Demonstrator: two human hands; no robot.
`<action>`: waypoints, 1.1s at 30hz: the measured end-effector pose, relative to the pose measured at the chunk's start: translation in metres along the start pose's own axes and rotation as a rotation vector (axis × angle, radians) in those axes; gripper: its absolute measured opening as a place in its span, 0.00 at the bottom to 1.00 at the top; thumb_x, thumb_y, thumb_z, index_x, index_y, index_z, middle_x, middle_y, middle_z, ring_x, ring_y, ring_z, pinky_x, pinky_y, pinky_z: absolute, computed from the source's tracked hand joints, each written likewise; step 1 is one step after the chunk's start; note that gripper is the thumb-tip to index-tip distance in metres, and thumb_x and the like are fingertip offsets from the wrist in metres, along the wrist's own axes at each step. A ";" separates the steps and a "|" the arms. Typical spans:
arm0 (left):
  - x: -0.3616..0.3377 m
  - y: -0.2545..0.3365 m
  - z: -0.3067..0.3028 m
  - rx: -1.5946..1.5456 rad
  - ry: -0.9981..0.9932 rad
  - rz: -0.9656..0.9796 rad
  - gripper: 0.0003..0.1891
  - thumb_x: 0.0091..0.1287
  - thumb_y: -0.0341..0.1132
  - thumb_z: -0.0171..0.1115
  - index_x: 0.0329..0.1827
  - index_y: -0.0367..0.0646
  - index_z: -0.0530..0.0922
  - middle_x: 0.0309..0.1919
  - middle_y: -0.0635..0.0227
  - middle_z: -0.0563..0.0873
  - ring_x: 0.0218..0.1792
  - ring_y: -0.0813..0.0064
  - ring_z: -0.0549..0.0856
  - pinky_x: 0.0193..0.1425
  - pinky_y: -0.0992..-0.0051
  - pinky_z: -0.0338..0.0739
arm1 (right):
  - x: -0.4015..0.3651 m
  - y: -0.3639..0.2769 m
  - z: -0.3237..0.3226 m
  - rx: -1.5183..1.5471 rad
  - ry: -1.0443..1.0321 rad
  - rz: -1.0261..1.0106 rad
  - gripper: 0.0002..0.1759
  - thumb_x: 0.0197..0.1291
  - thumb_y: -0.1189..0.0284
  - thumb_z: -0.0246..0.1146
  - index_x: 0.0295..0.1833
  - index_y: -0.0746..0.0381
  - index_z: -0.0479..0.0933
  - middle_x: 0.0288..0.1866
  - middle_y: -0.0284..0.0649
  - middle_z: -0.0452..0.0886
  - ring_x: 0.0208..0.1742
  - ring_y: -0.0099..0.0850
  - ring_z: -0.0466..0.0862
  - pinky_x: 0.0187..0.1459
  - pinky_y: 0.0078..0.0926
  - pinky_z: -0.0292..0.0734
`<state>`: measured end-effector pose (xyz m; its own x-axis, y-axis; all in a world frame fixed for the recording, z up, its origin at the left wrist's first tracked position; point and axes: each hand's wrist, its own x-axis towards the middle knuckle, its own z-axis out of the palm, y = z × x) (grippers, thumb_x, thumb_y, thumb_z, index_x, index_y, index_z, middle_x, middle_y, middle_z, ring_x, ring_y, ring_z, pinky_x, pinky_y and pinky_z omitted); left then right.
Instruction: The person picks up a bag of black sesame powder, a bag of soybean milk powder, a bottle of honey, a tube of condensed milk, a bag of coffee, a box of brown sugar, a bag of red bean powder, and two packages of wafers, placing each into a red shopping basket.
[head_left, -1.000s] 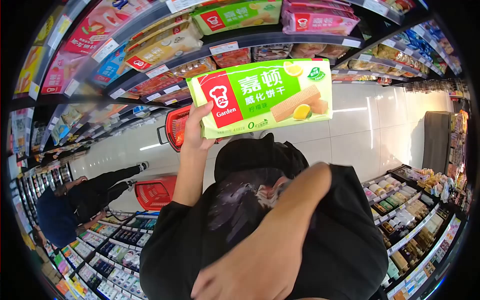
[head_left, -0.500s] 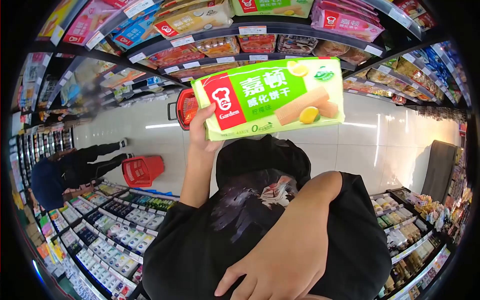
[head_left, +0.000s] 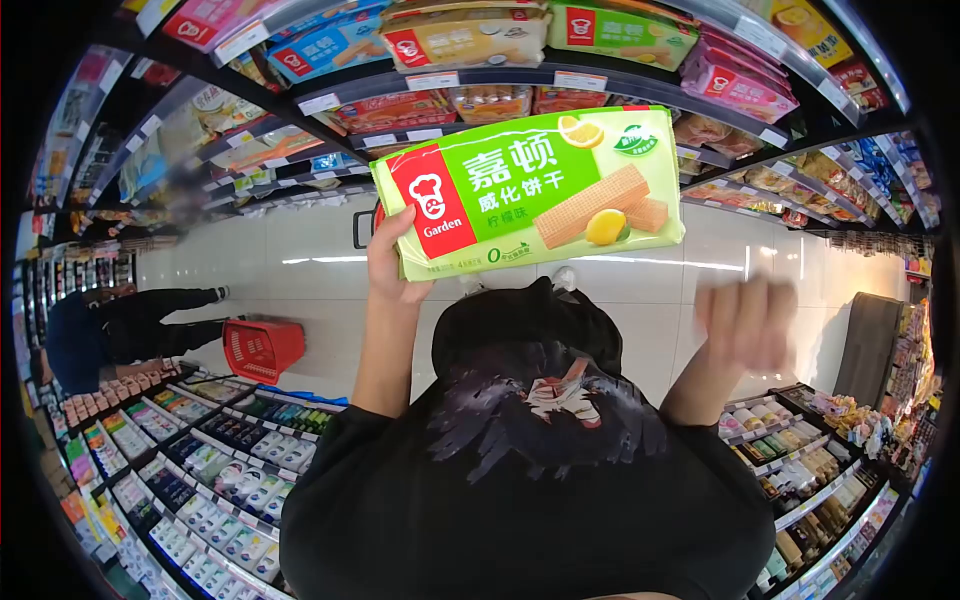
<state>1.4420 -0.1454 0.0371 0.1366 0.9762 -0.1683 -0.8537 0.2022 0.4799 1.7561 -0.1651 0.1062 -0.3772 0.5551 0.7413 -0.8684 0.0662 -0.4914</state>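
Observation:
My left hand (head_left: 394,252) is closed on the left end of a green pack of lemon wafer biscuits (head_left: 520,195). The pack is tilted slightly, its printed front facing me, with a red Garden label and pictures of wafers and a lemon. My thumb lies over the front; the other fingers are mostly hidden behind the pack. My right hand (head_left: 748,325) is raised to the right of the pack, apart from it and over the floor. Motion blurs its fingers, which look bent, and I see nothing clearly held in it.
Shelves ahead hold more wafer packs, including a green one (head_left: 622,38) and a pink stack (head_left: 738,80). A red shopping basket (head_left: 262,348) stands on the floor at left, near another person (head_left: 75,340). A basket partly hidden by the pack stands ahead. Stocked shelves (head_left: 225,490) lie behind me.
My right hand has come off my chest and moved up and out to the right. The wafer pack, still in my left hand, has shifted slightly left. The view has turned a little.

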 end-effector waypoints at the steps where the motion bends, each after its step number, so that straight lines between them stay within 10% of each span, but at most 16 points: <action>1: 0.001 0.005 -0.007 0.031 -0.013 0.000 0.24 0.61 0.34 0.52 0.59 0.34 0.63 0.51 0.52 0.77 0.49 0.61 0.80 0.55 0.61 0.75 | -0.021 -0.003 -0.008 -0.375 0.576 0.043 0.28 0.56 0.63 0.60 0.59 0.67 0.66 0.55 0.52 0.73 0.58 0.39 0.73 0.56 0.38 0.67; 3: -0.002 0.022 -0.022 0.063 -0.036 -0.011 0.24 0.61 0.34 0.52 0.60 0.34 0.63 0.51 0.52 0.77 0.50 0.61 0.80 0.55 0.61 0.75 | 0.014 0.034 -0.023 -1.092 0.792 0.314 0.32 0.53 0.65 0.61 0.62 0.66 0.61 0.56 0.50 0.71 0.60 0.39 0.71 0.58 0.38 0.66; 6: 0.000 0.037 -0.038 0.037 -0.041 -0.128 0.25 0.60 0.32 0.53 0.61 0.37 0.62 0.51 0.56 0.76 0.51 0.64 0.79 0.55 0.65 0.74 | -0.002 0.082 -0.033 -1.047 0.810 0.350 0.32 0.53 0.68 0.61 0.62 0.68 0.60 0.55 0.48 0.72 0.58 0.38 0.72 0.56 0.35 0.69; 8: 0.002 0.043 -0.045 0.083 -0.051 -0.143 0.25 0.60 0.32 0.54 0.61 0.37 0.62 0.51 0.56 0.77 0.51 0.65 0.79 0.55 0.65 0.75 | -0.013 0.097 -0.036 -0.243 1.031 0.541 0.31 0.53 0.71 0.62 0.61 0.69 0.60 0.55 0.47 0.72 0.55 0.34 0.74 0.54 0.29 0.71; 11: 0.006 0.059 -0.069 0.181 -0.018 -0.146 0.26 0.60 0.32 0.56 0.61 0.37 0.61 0.52 0.57 0.75 0.51 0.67 0.78 0.54 0.67 0.75 | -0.018 0.125 -0.036 -0.299 0.975 0.627 0.29 0.52 0.73 0.62 0.59 0.70 0.61 0.54 0.46 0.73 0.53 0.31 0.76 0.51 0.26 0.73; 15: 0.009 0.077 -0.075 1.158 0.023 0.382 0.39 0.57 0.36 0.64 0.67 0.40 0.51 0.59 0.51 0.68 0.59 0.64 0.71 0.60 0.67 0.67 | -0.010 0.166 -0.034 -0.523 1.007 0.764 0.26 0.50 0.72 0.65 0.54 0.69 0.66 0.47 0.43 0.77 0.46 0.30 0.79 0.47 0.27 0.75; 18: -0.002 0.059 -0.066 1.540 -0.175 0.186 0.45 0.56 0.39 0.65 0.70 0.41 0.43 0.64 0.46 0.61 0.67 0.57 0.61 0.68 0.67 0.56 | -0.009 0.219 -0.042 -1.069 0.767 0.912 0.26 0.48 0.70 0.66 0.52 0.67 0.68 0.41 0.48 0.80 0.41 0.37 0.82 0.42 0.31 0.76; 21: 0.002 -0.012 -0.105 0.806 0.105 0.007 0.42 0.57 0.39 0.65 0.68 0.34 0.48 0.66 0.48 0.58 0.68 0.63 0.57 0.69 0.69 0.52 | -0.020 0.282 -0.031 -1.535 0.471 0.954 0.28 0.48 0.70 0.63 0.55 0.66 0.65 0.35 0.57 0.78 0.36 0.53 0.80 0.36 0.43 0.75; 25: 0.007 -0.039 -0.142 0.704 0.473 -0.059 0.32 0.57 0.37 0.66 0.59 0.36 0.59 0.52 0.56 0.71 0.54 0.70 0.72 0.56 0.72 0.67 | -0.039 0.328 -0.006 -1.606 0.207 1.300 0.34 0.46 0.69 0.62 0.60 0.68 0.60 0.45 0.58 0.77 0.41 0.53 0.79 0.40 0.43 0.76; 29: 0.003 -0.046 -0.193 0.607 0.687 -0.037 0.20 0.56 0.30 0.63 0.50 0.36 0.68 0.42 0.63 0.78 0.42 0.73 0.79 0.45 0.73 0.75 | -0.063 0.337 -0.027 -1.261 0.180 1.220 0.32 0.47 0.67 0.63 0.57 0.70 0.64 0.45 0.56 0.77 0.48 0.51 0.78 0.46 0.38 0.75; 33: 0.000 -0.043 -0.257 0.659 0.624 -0.174 0.19 0.58 0.29 0.59 0.52 0.36 0.68 0.45 0.62 0.78 0.44 0.71 0.80 0.47 0.72 0.76 | -0.115 0.355 -0.078 -0.791 0.593 1.228 0.21 0.51 0.65 0.64 0.46 0.69 0.75 0.42 0.49 0.80 0.42 0.36 0.81 0.44 0.29 0.74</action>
<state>1.3500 -0.1744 -0.2047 -0.2227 0.7477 -0.6256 -0.3614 0.5326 0.7653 1.5165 -0.1408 -0.1890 -0.3570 0.8141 -0.4579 0.3140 -0.3571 -0.8797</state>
